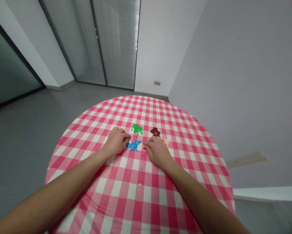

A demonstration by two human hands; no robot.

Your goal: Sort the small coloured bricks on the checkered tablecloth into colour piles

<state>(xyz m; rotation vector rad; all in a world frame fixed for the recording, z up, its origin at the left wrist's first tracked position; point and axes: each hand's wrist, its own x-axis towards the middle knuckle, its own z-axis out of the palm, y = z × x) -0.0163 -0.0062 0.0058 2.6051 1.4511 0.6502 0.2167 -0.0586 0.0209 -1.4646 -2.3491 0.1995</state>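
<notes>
Small blue pieces (134, 145) lie in a loose pile on the checked tablecloth, between my two hands. My left hand (116, 141) rests at the pile's left edge, thumb and fingers pinched together; whatever sits in the pinch is too small to make out. On the other side, my right hand (158, 152) is closed too, its fingertips close to a few red bits (144, 148). Green pieces (137, 129) form a pile beyond the blue one. Dark brown-red pieces (155, 131) are just past my right knuckles, and pale yellow pieces (166, 142) show beside that hand, partly covered.
The round table wears a pink-and-white checked cloth (107, 198). A few stray crumbs (140, 184) lie nearer to me. Beyond the table are a glass partition (116, 42), a white wall (160, 45) and grey floor (26, 139).
</notes>
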